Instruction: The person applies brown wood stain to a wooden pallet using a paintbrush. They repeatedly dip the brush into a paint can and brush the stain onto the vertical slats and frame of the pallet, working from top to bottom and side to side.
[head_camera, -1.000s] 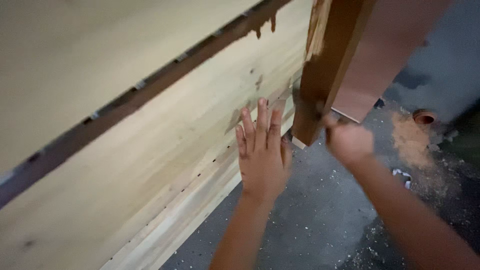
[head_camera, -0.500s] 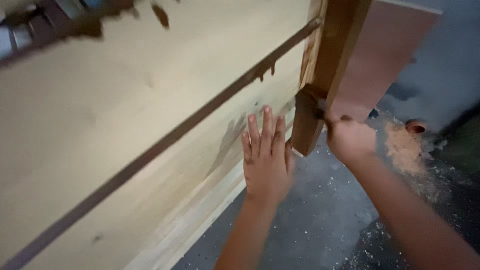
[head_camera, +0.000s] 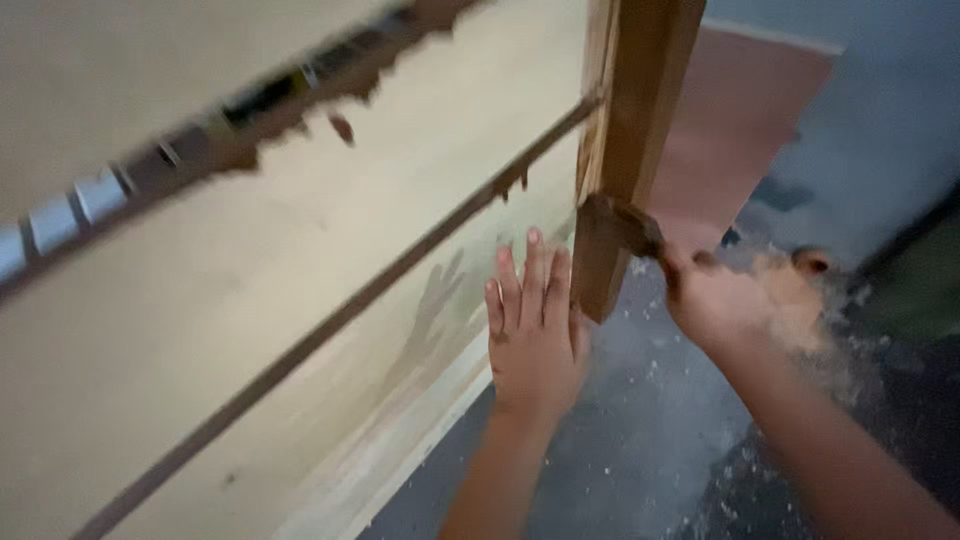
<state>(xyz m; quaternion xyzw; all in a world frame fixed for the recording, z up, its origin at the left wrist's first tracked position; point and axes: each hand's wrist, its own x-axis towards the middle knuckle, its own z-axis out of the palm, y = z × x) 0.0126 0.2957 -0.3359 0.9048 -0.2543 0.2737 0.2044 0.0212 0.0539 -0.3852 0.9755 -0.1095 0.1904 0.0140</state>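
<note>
My left hand (head_camera: 535, 335) lies flat, fingers together, against the pale wooden panel (head_camera: 300, 270) near its lower right end. My right hand (head_camera: 725, 300) grips a dark brown brush or rag (head_camera: 620, 222) and presses it on the brown-stained upright wooden post (head_camera: 635, 130) at the panel's end. Dark stain drips hang from the seams (head_camera: 420, 245) between the pale boards. The brush itself is blurred, so I cannot tell its exact kind.
The grey floor (head_camera: 620, 440) below is speckled with sawdust, with a heap of it (head_camera: 810, 290) by my right hand. A reddish-brown board (head_camera: 740, 130) leans behind the post against a grey wall (head_camera: 880, 110).
The view has tilted upward, showing more of the upper boards. My right hand has moved the brush along the post's lower part; my left hand stays flat on the panel.
</note>
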